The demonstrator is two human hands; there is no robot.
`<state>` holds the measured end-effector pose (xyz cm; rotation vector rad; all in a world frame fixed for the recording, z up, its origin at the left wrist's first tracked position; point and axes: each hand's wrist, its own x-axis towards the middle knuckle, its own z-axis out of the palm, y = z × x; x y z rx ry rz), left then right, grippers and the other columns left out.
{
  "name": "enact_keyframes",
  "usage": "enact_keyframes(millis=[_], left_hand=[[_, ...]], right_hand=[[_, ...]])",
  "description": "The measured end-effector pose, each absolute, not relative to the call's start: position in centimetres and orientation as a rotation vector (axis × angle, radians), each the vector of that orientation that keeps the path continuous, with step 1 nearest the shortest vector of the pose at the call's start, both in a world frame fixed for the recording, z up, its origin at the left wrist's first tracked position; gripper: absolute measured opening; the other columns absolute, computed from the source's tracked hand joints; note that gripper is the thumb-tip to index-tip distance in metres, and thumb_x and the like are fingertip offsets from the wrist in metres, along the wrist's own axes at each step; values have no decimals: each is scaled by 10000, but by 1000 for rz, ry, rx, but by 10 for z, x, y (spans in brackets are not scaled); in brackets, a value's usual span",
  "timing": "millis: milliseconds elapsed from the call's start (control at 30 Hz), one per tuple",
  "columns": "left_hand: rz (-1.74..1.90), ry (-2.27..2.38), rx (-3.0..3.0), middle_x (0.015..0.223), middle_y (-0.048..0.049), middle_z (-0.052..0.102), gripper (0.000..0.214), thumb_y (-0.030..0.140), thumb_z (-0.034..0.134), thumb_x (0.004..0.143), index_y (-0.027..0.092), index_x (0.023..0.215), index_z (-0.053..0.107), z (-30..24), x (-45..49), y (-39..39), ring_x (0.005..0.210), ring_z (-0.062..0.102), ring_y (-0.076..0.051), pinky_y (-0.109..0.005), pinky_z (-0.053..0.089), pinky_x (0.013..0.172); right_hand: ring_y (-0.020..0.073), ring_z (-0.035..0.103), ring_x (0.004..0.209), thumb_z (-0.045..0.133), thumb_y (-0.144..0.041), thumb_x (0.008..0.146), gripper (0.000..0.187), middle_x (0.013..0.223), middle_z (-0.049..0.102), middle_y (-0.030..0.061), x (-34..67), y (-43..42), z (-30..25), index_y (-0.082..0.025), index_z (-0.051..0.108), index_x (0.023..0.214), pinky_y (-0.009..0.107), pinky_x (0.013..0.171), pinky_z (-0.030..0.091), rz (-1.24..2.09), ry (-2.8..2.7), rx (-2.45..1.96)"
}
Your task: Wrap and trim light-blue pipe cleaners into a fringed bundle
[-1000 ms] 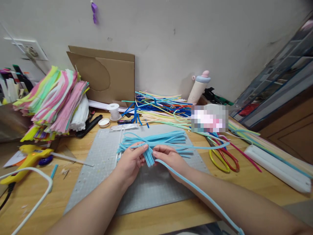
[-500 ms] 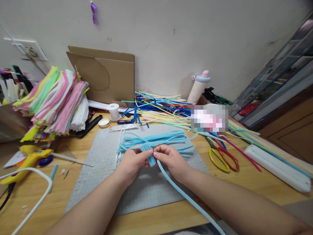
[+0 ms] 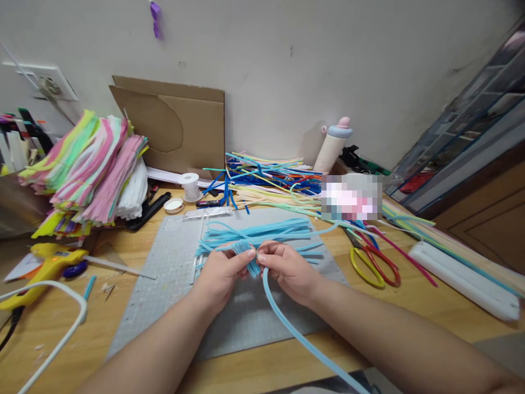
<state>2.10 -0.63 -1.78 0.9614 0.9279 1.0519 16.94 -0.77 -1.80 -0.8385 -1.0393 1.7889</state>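
Note:
Between thumb and fingers, my left hand [image 3: 223, 271] grips a small band of light blue pipe cleaners [image 3: 255, 268] lying side by side. Right beside it, my right hand [image 3: 289, 269] pinches at the band's edge, and a long light blue pipe cleaner [image 3: 293, 332] curves from those fingers toward the front of the table. The fingertips of both hands nearly meet, so the exact pinch point is partly hidden. Just behind them, a loose pile of light blue pipe cleaners [image 3: 283, 229] lies across the grey cutting mat [image 3: 156, 306].
Scissors [image 3: 371, 268] with yellow and red handles and a white power strip [image 3: 463, 279] lie to the right. On the left are a yellow glue gun [image 3: 53, 265] and bundled pastel pipe cleaners [image 3: 94, 169]. A thread spool [image 3: 190, 186] and water bottle [image 3: 333, 145] stand behind.
The long pipe cleaner now bows more near my right hand, and its lower end has moved slightly left. Both hands keep nearly the same place.

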Motion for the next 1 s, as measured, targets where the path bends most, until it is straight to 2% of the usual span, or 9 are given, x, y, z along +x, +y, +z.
enact_keyframes(millis=[167,400,500,667,767,1000], left_hand=[[1122,979,1020,534,39,504,212,332,724,702,152,674,615,-20,22,-7,471,417,-77,-205,346,447],[1006,905,841,585,6,557,230,332,744,672,131,694,635,-15,23,-6,485,423,-77,-201,339,452],[989,859,783,574,7,540,219,307,751,667,125,659,629,-11,22,-7,487,407,-70,-194,325,455],[963,821,759,600,8,544,202,288,764,658,128,717,656,-11,21,-7,497,408,-68,-193,322,475],[953,833,788,652,-3,576,213,287,765,659,136,775,670,-12,19,-7,522,432,-75,-201,337,505],[914,816,875,699,-33,618,216,327,737,691,131,748,665,-13,17,-6,582,487,-102,-229,371,578]], right_hand=[[100,463,586,713,-324,667,224,624,522,-27,165,-9,-20,-159,562,682,233,552,369,1668,-1023,-930],[114,500,604,617,-231,676,88,665,561,-10,172,-6,-22,-158,612,724,256,588,387,1719,-1035,-910],[116,505,607,554,-196,671,99,678,579,0,175,-6,-18,-159,632,720,261,608,395,1689,-1113,-873],[122,503,621,629,-272,700,107,645,571,-9,176,-6,-14,-165,630,708,264,613,402,1587,-1264,-894],[116,500,608,660,-301,712,147,638,565,-12,176,-4,-16,-159,624,721,260,604,398,1681,-1218,-882],[93,497,601,682,-234,696,119,683,567,-5,179,0,-17,-137,627,735,223,580,359,2055,-990,-787]])
